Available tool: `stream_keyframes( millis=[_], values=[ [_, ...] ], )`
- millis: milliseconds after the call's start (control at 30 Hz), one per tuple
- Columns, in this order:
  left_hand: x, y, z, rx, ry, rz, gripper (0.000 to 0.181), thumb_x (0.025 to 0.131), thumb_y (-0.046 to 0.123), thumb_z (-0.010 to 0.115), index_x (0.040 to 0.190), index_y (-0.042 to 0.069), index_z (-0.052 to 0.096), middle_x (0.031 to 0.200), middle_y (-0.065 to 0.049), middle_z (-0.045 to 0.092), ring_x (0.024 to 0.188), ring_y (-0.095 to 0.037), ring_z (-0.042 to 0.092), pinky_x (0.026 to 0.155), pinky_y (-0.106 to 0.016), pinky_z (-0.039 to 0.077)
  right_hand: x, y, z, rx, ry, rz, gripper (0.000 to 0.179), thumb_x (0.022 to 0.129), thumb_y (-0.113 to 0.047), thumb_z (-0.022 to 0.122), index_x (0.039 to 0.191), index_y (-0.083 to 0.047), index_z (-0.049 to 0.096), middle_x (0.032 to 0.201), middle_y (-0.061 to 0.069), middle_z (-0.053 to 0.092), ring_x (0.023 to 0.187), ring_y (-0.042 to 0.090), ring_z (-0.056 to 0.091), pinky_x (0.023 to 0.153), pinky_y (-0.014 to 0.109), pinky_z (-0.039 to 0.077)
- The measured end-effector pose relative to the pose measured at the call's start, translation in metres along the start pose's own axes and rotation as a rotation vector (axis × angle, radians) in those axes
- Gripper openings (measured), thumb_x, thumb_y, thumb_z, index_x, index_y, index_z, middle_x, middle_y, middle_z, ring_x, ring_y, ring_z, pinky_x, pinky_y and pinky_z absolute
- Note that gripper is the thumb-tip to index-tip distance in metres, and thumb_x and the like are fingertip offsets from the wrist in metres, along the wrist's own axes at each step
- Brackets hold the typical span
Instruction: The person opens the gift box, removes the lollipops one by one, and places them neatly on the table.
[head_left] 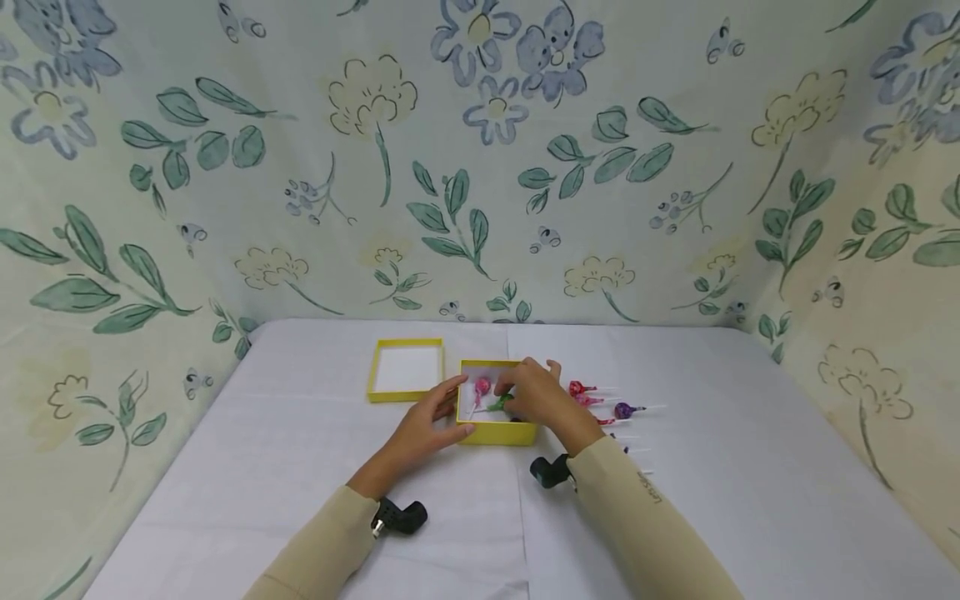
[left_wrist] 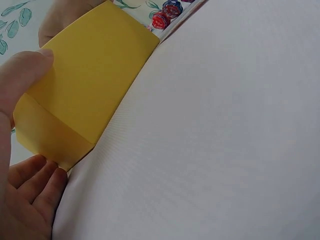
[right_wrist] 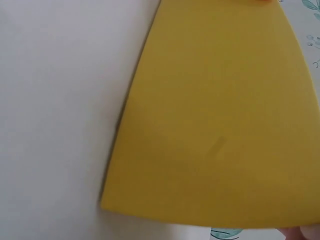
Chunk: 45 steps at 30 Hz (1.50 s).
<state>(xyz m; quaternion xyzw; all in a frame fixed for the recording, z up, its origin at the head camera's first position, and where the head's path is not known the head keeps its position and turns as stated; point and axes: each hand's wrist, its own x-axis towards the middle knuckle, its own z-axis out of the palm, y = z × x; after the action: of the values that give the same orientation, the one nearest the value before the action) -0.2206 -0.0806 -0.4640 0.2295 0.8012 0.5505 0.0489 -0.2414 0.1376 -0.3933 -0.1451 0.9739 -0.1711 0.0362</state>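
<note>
A yellow open-topped box [head_left: 497,433] with a white inside stands on the table. My left hand [head_left: 427,423] grips its left end, thumb on the front wall and fingers along the side; the left wrist view also shows the yellow box [left_wrist: 95,70] between thumb and fingers. Over the box's right side is my right hand [head_left: 534,393], its fingers reaching down inside and pinching a green lollipop [head_left: 499,404]. A pink lollipop [head_left: 482,387] lies in the box, left of those fingers. In the right wrist view the box's yellow wall [right_wrist: 210,120] hides most of the right hand.
Right of the box lie several lollipops, among them a red one [head_left: 576,387] and a purple one [head_left: 624,410]; the right forearm partly covers them. A yellow-rimmed lid [head_left: 406,397] lies inside-up behind the left hand. Floral cloth [head_left: 450,208] hangs behind the white-covered table [head_left: 300,467].
</note>
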Motion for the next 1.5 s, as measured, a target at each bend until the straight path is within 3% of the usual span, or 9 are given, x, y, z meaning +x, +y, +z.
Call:
stream_keyframes(
  millis=[333, 500, 667, 767, 933, 1000, 1100, 1233, 1500],
  values=[
    [0.000, -0.001, -0.001, -0.004, 0.002, 0.018, 0.077, 0.083, 0.039, 0.076, 0.148, 0.031, 0.035, 0.150, 0.008, 0.037, 0.134, -0.012, 0.041, 0.108, -0.029, 0.039, -0.004, -0.004, -0.008, 0.038, 0.000, -0.070, 0.022, 0.083, -0.010, 0.074, 0.103, -0.017, 0.075, 0.098, -0.004, 0.072, 0.106, 0.018, 0.060, 0.112, 0.067, 0.003],
    [-0.001, 0.000, -0.001, -0.011, -0.001, 0.028, 0.077, 0.083, 0.037, 0.076, 0.148, 0.030, 0.035, 0.150, 0.003, 0.038, 0.135, -0.017, 0.041, 0.109, -0.033, 0.039, -0.011, -0.008, -0.011, 0.087, -0.003, -0.108, 0.022, 0.084, -0.008, 0.072, 0.105, -0.014, 0.075, 0.100, -0.002, 0.072, 0.106, 0.020, 0.060, 0.113, 0.065, 0.008],
    [-0.002, 0.000, 0.001, -0.001, -0.001, 0.043, 0.078, 0.083, 0.036, 0.076, 0.149, 0.028, 0.034, 0.151, -0.001, 0.037, 0.135, -0.020, 0.042, 0.109, -0.036, 0.039, -0.020, -0.008, -0.018, 0.161, 0.005, -0.137, 0.025, 0.087, -0.005, 0.070, 0.111, -0.011, 0.073, 0.106, 0.003, 0.069, 0.099, 0.019, 0.059, 0.105, 0.046, 0.043],
    [-0.001, 0.000, 0.000, -0.001, 0.005, 0.039, 0.077, 0.083, 0.036, 0.076, 0.148, 0.031, 0.035, 0.151, 0.002, 0.037, 0.135, -0.018, 0.042, 0.109, -0.035, 0.039, -0.026, -0.007, -0.023, 0.195, 0.016, -0.141, 0.033, 0.088, -0.004, 0.069, 0.120, -0.010, 0.069, 0.113, 0.006, 0.063, 0.098, 0.018, 0.057, 0.093, 0.038, 0.054],
    [-0.002, 0.006, -0.001, -0.008, 0.011, 0.041, 0.076, 0.084, 0.030, 0.076, 0.148, 0.027, 0.036, 0.151, -0.002, 0.037, 0.135, -0.022, 0.041, 0.110, -0.039, 0.038, -0.036, -0.005, -0.029, 0.236, 0.061, -0.101, 0.042, 0.093, -0.007, 0.064, 0.134, -0.015, 0.060, 0.117, 0.005, 0.054, 0.101, 0.019, 0.054, 0.089, 0.032, 0.055],
    [-0.005, 0.016, -0.003, -0.010, 0.000, 0.041, 0.076, 0.085, 0.025, 0.076, 0.149, 0.020, 0.035, 0.151, -0.008, 0.037, 0.135, -0.026, 0.041, 0.110, -0.042, 0.038, -0.039, -0.003, -0.029, 0.277, 0.097, -0.087, 0.040, 0.093, -0.006, 0.062, 0.133, -0.014, 0.060, 0.114, 0.004, 0.052, 0.101, 0.020, 0.054, 0.089, 0.032, 0.055],
    [-0.006, 0.016, -0.003, -0.014, -0.003, 0.040, 0.077, 0.085, 0.024, 0.076, 0.149, 0.015, 0.035, 0.151, -0.010, 0.037, 0.135, -0.027, 0.041, 0.110, -0.043, 0.037, -0.044, 0.002, -0.029, 0.332, 0.153, -0.075, 0.036, 0.094, -0.005, 0.061, 0.129, -0.013, 0.063, 0.112, 0.004, 0.052, 0.104, 0.020, 0.055, 0.092, 0.034, 0.054],
    [0.000, 0.002, -0.002, 0.012, 0.011, 0.037, 0.079, 0.083, 0.033, 0.076, 0.149, 0.022, 0.035, 0.151, -0.002, 0.038, 0.134, -0.021, 0.043, 0.109, -0.037, 0.039, -0.048, 0.009, -0.030, 0.418, 0.218, -0.058, 0.031, 0.095, -0.005, 0.059, 0.126, -0.007, 0.063, 0.115, 0.006, 0.052, 0.108, 0.020, 0.055, 0.097, 0.040, 0.051],
    [0.000, 0.000, -0.002, 0.020, 0.005, 0.011, 0.080, 0.082, 0.040, 0.077, 0.149, 0.026, 0.035, 0.150, 0.002, 0.038, 0.133, -0.016, 0.043, 0.108, -0.032, 0.039, -0.055, 0.026, -0.031, 0.670, 0.291, 0.050, 0.024, 0.092, -0.017, 0.066, 0.114, -0.009, 0.062, 0.121, 0.005, 0.059, 0.113, 0.022, 0.057, 0.094, 0.036, 0.053]
  ],
)
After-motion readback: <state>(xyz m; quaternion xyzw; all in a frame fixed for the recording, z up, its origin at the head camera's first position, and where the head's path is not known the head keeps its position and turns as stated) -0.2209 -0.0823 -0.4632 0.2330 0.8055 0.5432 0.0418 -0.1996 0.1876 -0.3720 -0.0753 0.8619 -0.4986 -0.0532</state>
